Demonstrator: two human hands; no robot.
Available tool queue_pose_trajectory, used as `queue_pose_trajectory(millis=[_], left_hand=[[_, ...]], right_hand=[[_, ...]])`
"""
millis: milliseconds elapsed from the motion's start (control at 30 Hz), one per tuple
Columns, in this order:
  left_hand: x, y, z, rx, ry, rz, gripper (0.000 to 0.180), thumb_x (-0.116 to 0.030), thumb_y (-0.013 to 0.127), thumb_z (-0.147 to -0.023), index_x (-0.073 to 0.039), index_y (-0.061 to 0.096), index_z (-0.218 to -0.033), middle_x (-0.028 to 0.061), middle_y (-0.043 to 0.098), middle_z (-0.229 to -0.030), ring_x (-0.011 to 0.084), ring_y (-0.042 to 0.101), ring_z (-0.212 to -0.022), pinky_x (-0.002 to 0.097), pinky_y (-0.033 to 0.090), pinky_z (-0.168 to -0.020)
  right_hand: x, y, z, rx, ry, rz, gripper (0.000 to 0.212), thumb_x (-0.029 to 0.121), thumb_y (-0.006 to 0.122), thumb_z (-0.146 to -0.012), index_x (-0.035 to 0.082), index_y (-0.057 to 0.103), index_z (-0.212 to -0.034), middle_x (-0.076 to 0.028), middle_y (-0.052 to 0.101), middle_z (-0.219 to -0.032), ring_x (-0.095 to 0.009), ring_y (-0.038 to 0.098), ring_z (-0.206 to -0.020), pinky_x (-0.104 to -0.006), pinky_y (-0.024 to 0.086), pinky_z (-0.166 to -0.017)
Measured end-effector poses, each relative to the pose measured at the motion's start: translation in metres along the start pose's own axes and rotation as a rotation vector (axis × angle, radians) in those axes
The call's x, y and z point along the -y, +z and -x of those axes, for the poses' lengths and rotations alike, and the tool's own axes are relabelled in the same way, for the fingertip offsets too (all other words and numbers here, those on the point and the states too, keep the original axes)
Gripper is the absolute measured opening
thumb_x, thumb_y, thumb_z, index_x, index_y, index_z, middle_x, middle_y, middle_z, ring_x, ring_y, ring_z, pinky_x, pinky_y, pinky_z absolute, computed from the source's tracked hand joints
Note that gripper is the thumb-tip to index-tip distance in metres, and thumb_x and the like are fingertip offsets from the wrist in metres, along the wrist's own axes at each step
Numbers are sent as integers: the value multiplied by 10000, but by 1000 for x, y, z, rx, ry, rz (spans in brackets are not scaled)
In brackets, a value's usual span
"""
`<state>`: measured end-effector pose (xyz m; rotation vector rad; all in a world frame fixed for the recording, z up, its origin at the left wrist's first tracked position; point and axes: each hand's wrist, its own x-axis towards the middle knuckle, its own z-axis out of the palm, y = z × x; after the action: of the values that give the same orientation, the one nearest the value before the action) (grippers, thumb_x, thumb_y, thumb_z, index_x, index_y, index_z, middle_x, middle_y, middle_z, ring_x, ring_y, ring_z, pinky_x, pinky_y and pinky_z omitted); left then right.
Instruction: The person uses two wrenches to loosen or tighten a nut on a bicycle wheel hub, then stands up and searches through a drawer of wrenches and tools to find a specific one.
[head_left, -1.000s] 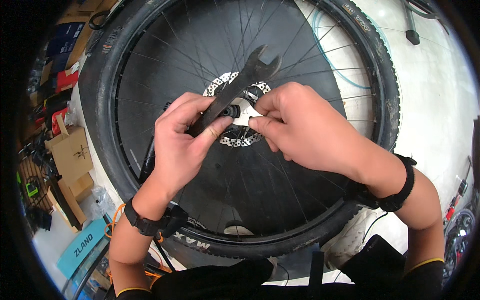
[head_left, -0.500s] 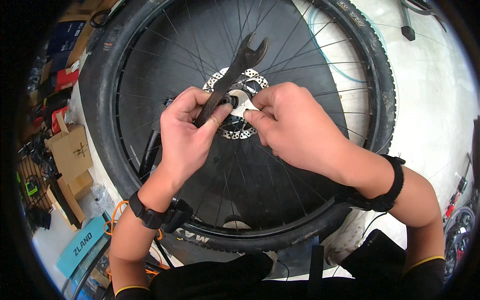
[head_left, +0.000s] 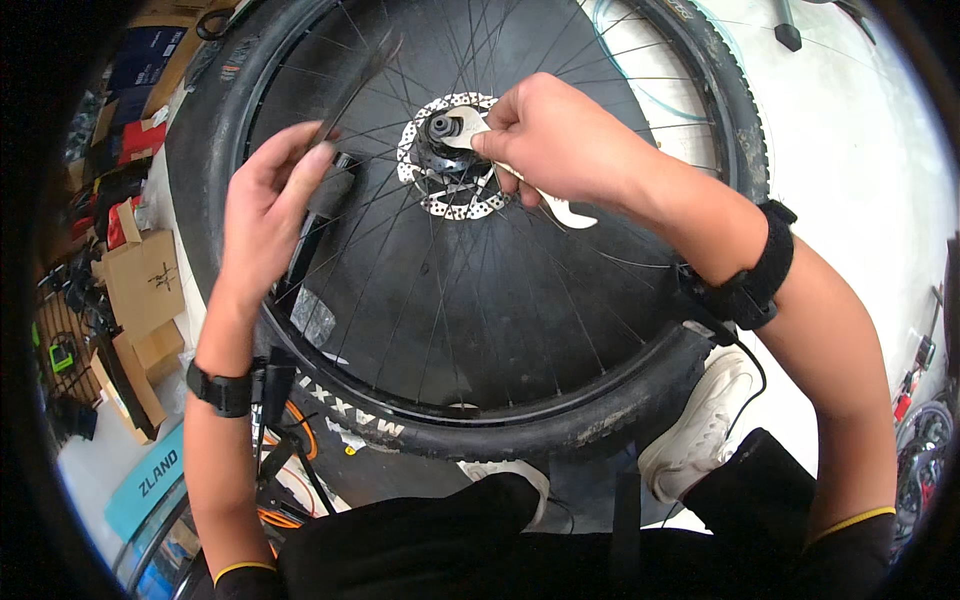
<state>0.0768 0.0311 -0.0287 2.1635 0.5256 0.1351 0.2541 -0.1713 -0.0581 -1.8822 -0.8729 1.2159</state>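
Observation:
My right hand [head_left: 575,140] is closed around a thin silver open-ended wrench [head_left: 570,213]. One jaw of it sits around or against the hub's axle end [head_left: 441,126]; the other end sticks out below my fingers. A silver brake rotor [head_left: 420,195] full of holes surrounds the hub of the bicycle wheel [head_left: 480,432]. Over the left side of the spokes, my left hand [head_left: 258,205] pinches a dark wrench [head_left: 358,88] between thumb and fingers, turned nearly edge-on and held away from the hub.
The wheel lies across a black mat [head_left: 395,480]. My white shoes [head_left: 705,420] stand at its near edge. At the left are cardboard boxes [head_left: 143,290], a teal panel [head_left: 150,485] and orange cable [head_left: 303,425]. Bicycle parts [head_left: 925,440] show at the far right.
My left hand has drawn the dark wrench left, away from the hub, and turned it edge-on. The silver wrench now shows at the axle in my right hand. The wheel appears higher in view.

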Motion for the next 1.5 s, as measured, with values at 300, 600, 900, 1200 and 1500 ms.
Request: queue_pose_trajectory(millis=[300, 600, 900, 1200, 1500], left_hand=[[-2, -33, 2, 224, 250, -624, 264, -113, 614, -864, 44, 583, -1073, 158, 515, -883, 298, 547, -839, 328, 433, -764], [-10, -10, 13, 172, 185, -624, 287, -149, 642, -854, 33, 616, -1073, 153, 537, -859, 309, 562, -814, 355, 443, -738], [-18, -2, 11, 151, 150, -638, 289, -182, 657, -837, -8, 653, -1068, 152, 578, -838, 321, 581, -807, 380, 453, -726], [-5, 9, 19, 168, 106, -451, 300, -148, 646, -854, 63, 618, -1064, 184, 558, -833, 309, 574, -778, 352, 450, -717], [-6, -10, -6, 252, 275, -618, 288, -132, 632, -849, 38, 610, -1081, 175, 544, -863, 334, 555, -827, 387, 439, -733]], right_hand=[[12, 0, 2, 11, 36, 42, 259, 179, 547, -925, -42, 635, -824, -47, 598, -617, -103, 551, -493, -269, 423, -466], [13, 0, 0, 14, 28, 133, 271, 189, 552, -928, -26, 631, -783, -34, 582, -602, -96, 527, -474, -263, 401, -461], [14, -1, 1, 18, 48, 99, 279, 200, 560, -927, -27, 634, -783, -32, 581, -604, -99, 535, -482, -262, 421, -474], [14, 3, 2, -11, 63, 82, 253, 187, 559, -924, -36, 639, -835, -34, 586, -613, -96, 539, -493, -246, 415, -455], [13, 2, 2, -1, 101, 42, 255, 191, 561, -928, -39, 643, -856, -38, 588, -627, -94, 536, -499, -245, 415, -456]])
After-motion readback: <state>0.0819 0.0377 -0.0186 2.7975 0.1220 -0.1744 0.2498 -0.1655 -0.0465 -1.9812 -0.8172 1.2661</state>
